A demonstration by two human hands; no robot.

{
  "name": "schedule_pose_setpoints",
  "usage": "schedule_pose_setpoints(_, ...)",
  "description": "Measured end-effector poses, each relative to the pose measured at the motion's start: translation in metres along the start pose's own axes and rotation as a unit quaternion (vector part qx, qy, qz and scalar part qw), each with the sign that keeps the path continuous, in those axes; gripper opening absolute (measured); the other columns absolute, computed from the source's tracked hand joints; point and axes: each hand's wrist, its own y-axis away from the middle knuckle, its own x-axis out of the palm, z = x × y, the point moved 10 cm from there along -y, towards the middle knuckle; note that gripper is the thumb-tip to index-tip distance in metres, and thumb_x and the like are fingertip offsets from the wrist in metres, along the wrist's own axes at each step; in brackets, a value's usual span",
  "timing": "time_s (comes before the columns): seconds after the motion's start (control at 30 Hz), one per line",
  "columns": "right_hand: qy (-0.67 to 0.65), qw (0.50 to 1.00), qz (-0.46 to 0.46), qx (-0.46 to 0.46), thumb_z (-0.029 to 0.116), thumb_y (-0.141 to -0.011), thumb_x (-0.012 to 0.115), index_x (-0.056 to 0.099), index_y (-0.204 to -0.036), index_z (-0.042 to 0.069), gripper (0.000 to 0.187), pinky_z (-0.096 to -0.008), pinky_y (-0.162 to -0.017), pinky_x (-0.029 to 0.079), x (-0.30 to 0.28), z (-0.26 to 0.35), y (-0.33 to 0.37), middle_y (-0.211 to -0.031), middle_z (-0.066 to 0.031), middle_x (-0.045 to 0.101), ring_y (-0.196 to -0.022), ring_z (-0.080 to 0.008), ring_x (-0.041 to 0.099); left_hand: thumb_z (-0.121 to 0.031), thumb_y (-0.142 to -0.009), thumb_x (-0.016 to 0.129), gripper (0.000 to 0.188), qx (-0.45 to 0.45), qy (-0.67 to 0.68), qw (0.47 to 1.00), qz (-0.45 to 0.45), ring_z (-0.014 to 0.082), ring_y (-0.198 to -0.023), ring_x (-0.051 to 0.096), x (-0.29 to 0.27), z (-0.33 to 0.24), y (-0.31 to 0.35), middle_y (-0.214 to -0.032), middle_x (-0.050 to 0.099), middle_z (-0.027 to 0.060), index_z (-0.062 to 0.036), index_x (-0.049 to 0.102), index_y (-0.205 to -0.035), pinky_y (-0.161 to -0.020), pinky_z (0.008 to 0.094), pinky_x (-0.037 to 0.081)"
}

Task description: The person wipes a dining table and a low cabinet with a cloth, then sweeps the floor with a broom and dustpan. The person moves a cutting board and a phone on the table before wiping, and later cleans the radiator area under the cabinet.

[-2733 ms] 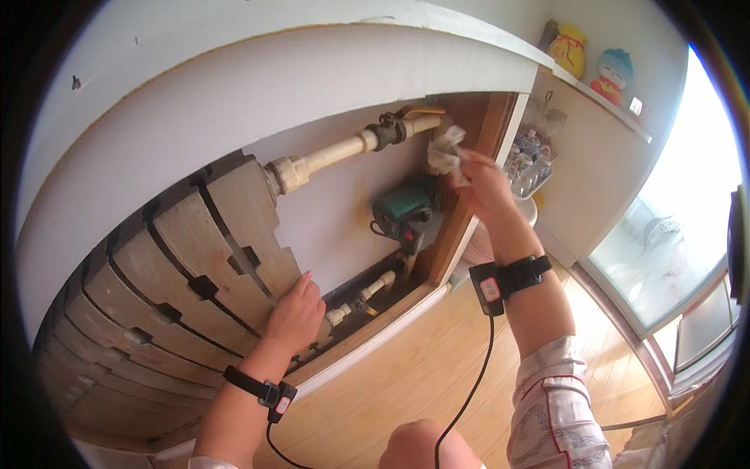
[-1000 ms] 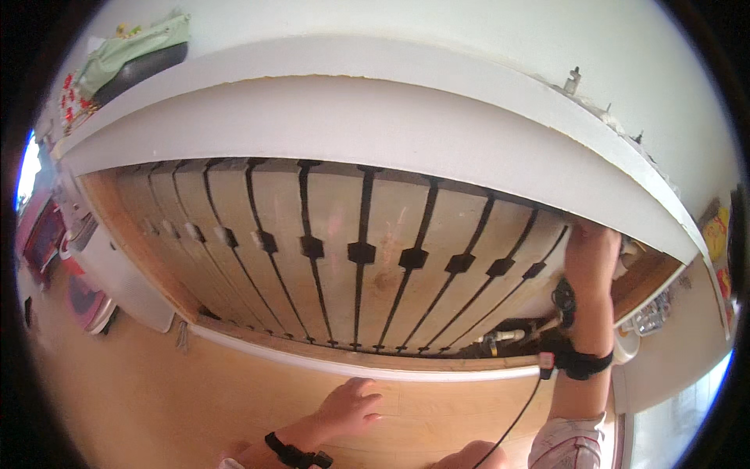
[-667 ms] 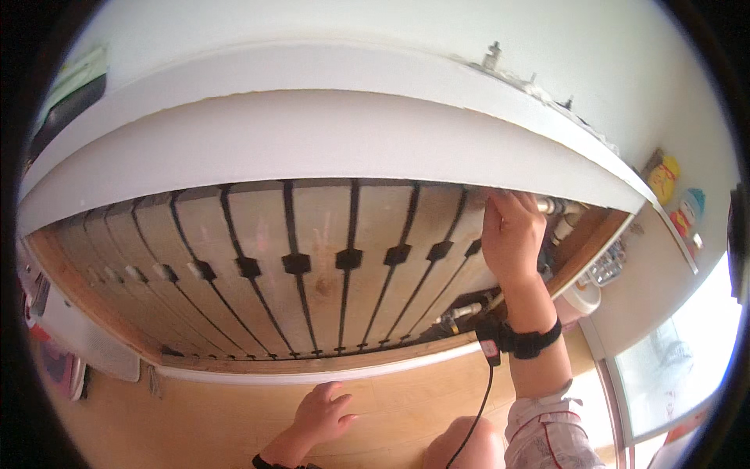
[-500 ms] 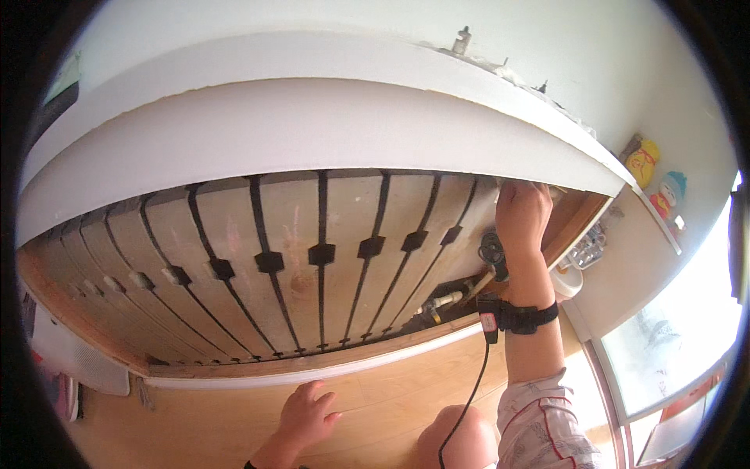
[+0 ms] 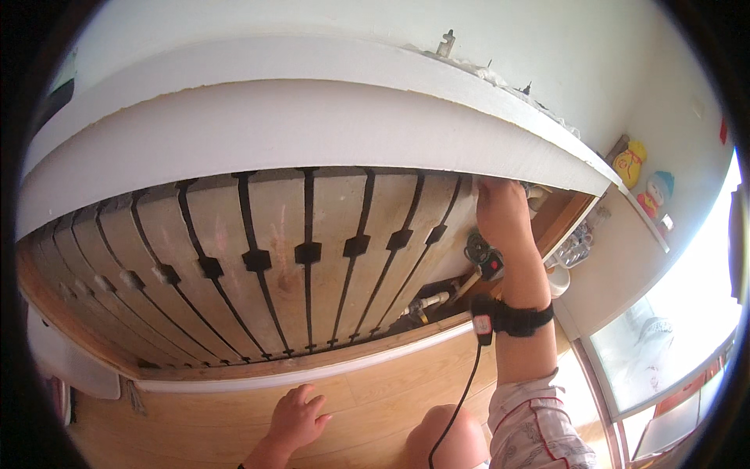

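My right hand (image 5: 501, 209) reaches up beneath the white ledge (image 5: 328, 129), at the right end of a dusty grey radiator (image 5: 273, 203). The ledge and the wrist hide its fingers, so what they touch does not show. Around that wrist is a black strap (image 5: 516, 319) with a small module and a black cable (image 5: 461, 402). Beside the forearm, a coiled dark cord (image 5: 483, 254) hangs inside the recess. My left hand (image 5: 297, 418) hovers low in front of the radiator, holding nothing, its fingers apart above the wooden floor.
A valve with a pale pipe (image 5: 428, 303) sits at the radiator's lower right. Wooden framing (image 5: 566, 223) edges the recess. A yellow figure (image 5: 629, 164) and a blue-hatted doll (image 5: 658, 191) stand at the right. A metal fitting (image 5: 446, 43) rests on the ledge.
The view has shifted slightly to the right. My right hand has gone a little deeper under the ledge, and more of the dark cord shows beside it. My left hand stays low, fingers apart.
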Motion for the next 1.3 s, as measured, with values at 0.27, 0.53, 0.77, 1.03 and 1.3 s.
schedule_pose_setpoints(0.27, 0.117, 0.986, -0.033, -0.117, 0.013, -0.080, 0.051, 0.060, -0.108, 0.001, 0.032, -0.0446, -0.092, 0.039, 0.024, -0.010, -0.028, -0.106, -0.0224, 0.059, -0.103, -0.0396, 0.052, -0.029, -0.071, 0.073, 0.032, -0.002, 0.005, 1.000, 0.003, 0.0291, -0.094, 0.057, 0.004, -0.005, 0.002, -0.109, 0.053, 0.0107, -0.0093, 0.063, -0.094, -0.075, 0.0416, 0.049)
schedule_pose_setpoints(0.53, 0.067, 0.989, 0.051, -0.125, 0.021, -0.088, 0.047, 0.060, -0.109, 0.003, 0.031, -0.0422, -0.092, 0.040, 0.031, -0.002, -0.038, -0.109, -0.0202, 0.060, -0.104, -0.0368, 0.053, -0.029, -0.072, 0.072, 0.031, 0.007, 0.017, 1.000, 0.009, 0.0285, -0.095, 0.057, 0.005, -0.014, 0.001, -0.108, 0.053, 0.0101, -0.0097, 0.064, -0.095, -0.075, 0.0416, 0.049)
schedule_pose_setpoints(0.77, 0.009, 0.992, 0.011, -0.125, 0.021, -0.088, 0.049, 0.061, -0.108, 0.004, 0.028, -0.0427, -0.091, 0.040, 0.004, 0.009, -0.018, -0.110, -0.0194, 0.059, -0.103, -0.0371, 0.053, -0.028, -0.072, 0.072, 0.032, -0.004, 0.009, 1.000, 0.008, 0.0299, -0.095, 0.057, 0.005, -0.008, 0.006, -0.109, 0.053, 0.0111, -0.0099, 0.063, -0.096, -0.076, 0.0426, 0.049)
schedule_pose_setpoints(1.03, 0.099, 0.985, 0.092, -0.105, 0.021, -0.089, 0.047, 0.059, -0.111, 0.002, 0.031, -0.0430, -0.094, 0.039, 0.037, -0.003, -0.045, -0.110, -0.0209, 0.059, -0.106, -0.0388, 0.051, -0.027, -0.072, 0.072, 0.031, 0.004, 0.035, 0.999, 0.020, 0.0307, -0.096, 0.056, 0.008, -0.017, 0.003, -0.110, 0.053, 0.0123, -0.0097, 0.063, -0.096, -0.077, 0.0427, 0.048)
schedule_pose_setpoints(1.3, 0.028, 0.991, 0.046, -0.126, 0.014, -0.087, 0.050, 0.062, -0.106, 0.002, 0.025, -0.0434, -0.088, 0.042, 0.002, -0.008, -0.005, -0.108, -0.0223, 0.059, -0.101, -0.0404, 0.054, -0.026, -0.072, 0.072, 0.031, -0.010, 0.017, 0.999, 0.032, 0.0303, -0.098, 0.057, 0.003, -0.010, 0.008, -0.110, 0.053, 0.0126, -0.0096, 0.063, -0.096, -0.078, 0.0422, 0.049)
